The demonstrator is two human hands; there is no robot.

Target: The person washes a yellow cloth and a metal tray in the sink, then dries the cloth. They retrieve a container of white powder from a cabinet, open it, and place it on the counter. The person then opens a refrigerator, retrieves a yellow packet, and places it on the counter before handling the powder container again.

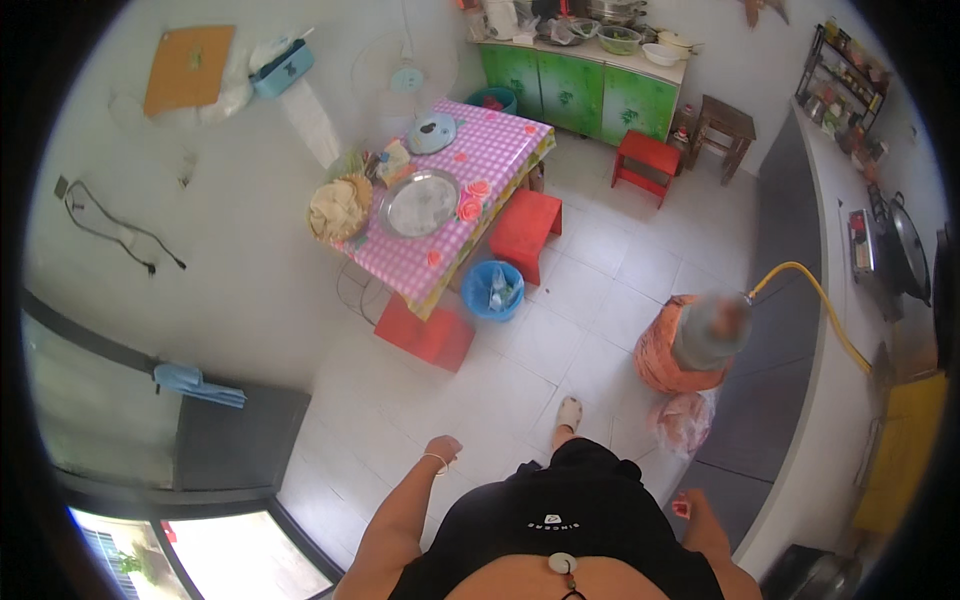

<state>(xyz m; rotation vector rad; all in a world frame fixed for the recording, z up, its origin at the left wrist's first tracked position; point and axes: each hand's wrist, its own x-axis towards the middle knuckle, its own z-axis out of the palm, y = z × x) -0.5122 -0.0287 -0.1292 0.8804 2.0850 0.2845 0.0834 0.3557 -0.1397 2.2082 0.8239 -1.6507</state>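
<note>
My left hand (444,448), with a pale bangle on its wrist, hangs over the tiled floor with its fingers curled and nothing visible in it. At my right side, my right hand (691,504) is closed around a small red thing (681,505), mostly hidden by the fingers. Nearest to this hand lies a clear plastic bag (684,421) with reddish contents on the floor. Before me stands a table with a pink checked tablecloth (491,142). It bears a round metal tray (420,204), a cloth-covered basket (339,208) and a light blue fan base (431,133).
A blue bin (493,291) and red stools (526,225) stand by the table. Right of centre is a gas cylinder (709,334) in an orange wrap, its yellow hose (814,281) running to the counter (799,420). Green cabinets (570,86) line the back wall.
</note>
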